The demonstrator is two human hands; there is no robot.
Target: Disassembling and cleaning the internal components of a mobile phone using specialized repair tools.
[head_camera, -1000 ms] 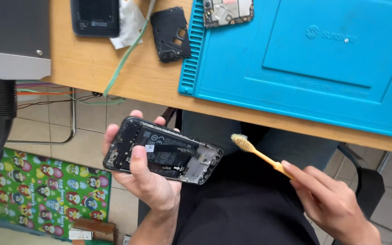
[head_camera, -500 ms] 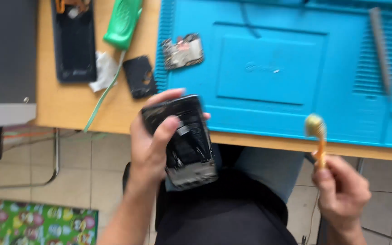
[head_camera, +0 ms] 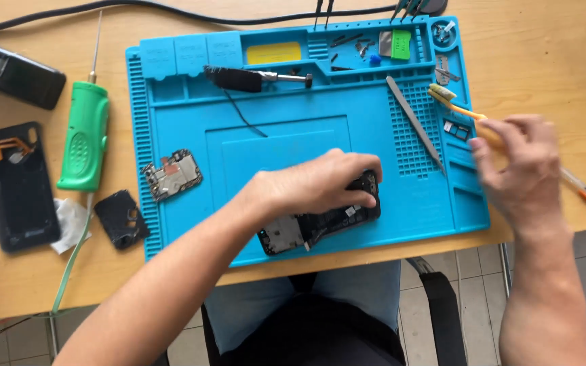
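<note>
Hands first, in the head view: the left hand (head_camera: 313,184) lies palm-down over an opened black phone (head_camera: 320,220), fingers curled round its far end and pressing it flat onto the blue work mat (head_camera: 272,142); the phone's near end, with bare internals showing, sticks out below the wrist. The right hand (head_camera: 517,169) is closed round the orange handle of a toothbrush (head_camera: 452,100), whose bristled head points away up-left of the knuckles, over the mat's right edge; the hand is blurred, so how tightly it grips cannot be told. Just left of that grip lie slim grey tweezers (head_camera: 415,123). Well left of the left hand's grip a loose circuit board (head_camera: 172,175) rests on the mat, and beyond the mat's edge stand a green screwdriver (head_camera: 86,135), a small black cover piece (head_camera: 122,218) and a black back cover (head_camera: 18,186) on the wooden table (head_camera: 544,47).
</note>
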